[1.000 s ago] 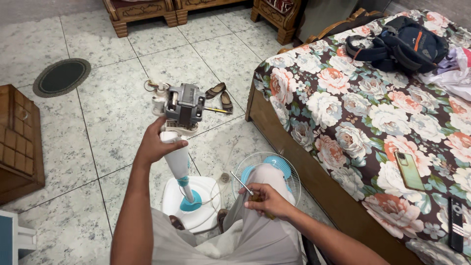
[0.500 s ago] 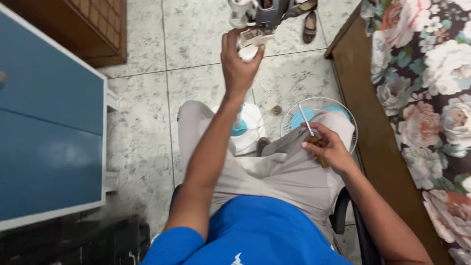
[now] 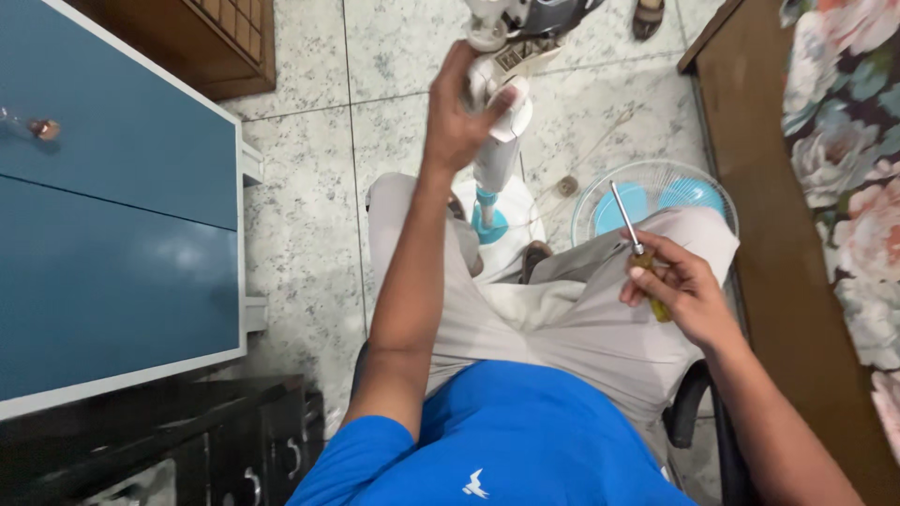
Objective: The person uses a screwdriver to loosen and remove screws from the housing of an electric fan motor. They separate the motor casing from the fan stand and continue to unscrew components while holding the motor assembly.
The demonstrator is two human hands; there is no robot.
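White fan stand with exposed motor (image 3: 502, 112), raised over the tiled floor (image 3: 309, 187), left hand (image 3: 459, 117) grip closed around its neck; right hand (image 3: 680, 290) grip closed on a yellow-handled screwdriver (image 3: 637, 248), above the fan guard with blue blades (image 3: 656, 192).

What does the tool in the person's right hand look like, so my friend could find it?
Start at the flowery bed on the right, then drop to the right hand above the grey-trousered knee. It grips a screwdriver: a thin silver shaft and yellow handle, the only slim metal rod, pointing at the round blue fan guard.
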